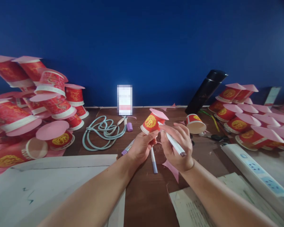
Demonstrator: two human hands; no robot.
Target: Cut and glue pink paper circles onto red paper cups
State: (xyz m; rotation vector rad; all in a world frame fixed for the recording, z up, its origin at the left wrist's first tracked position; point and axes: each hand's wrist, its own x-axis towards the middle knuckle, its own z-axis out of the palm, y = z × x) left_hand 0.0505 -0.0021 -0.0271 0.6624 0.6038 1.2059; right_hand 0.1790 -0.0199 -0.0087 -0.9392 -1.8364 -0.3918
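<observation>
My left hand (143,146) is closed around the rim end of a red paper cup (149,123) with a gold emblem. A pink paper disc (159,113) sits across the cup's base, which faces up and tilts right. In my right hand (178,145) is a white marker (174,144), its tip end against or close to the cup's right side; the fingers hide the exact contact. Below the hands lies another marker (153,160) on the brown table. A purple cap (129,127) and a purple-ended glue stick or marker (127,147) lie to the left.
Red cups with pink discs (53,105) pile up at left, and more cups (251,119) stand at right. A pale blue cable (104,134), a leaning black bottle (207,90), a tipped cup (196,124), a power strip (255,167) and cardboard (68,186) surround the hands.
</observation>
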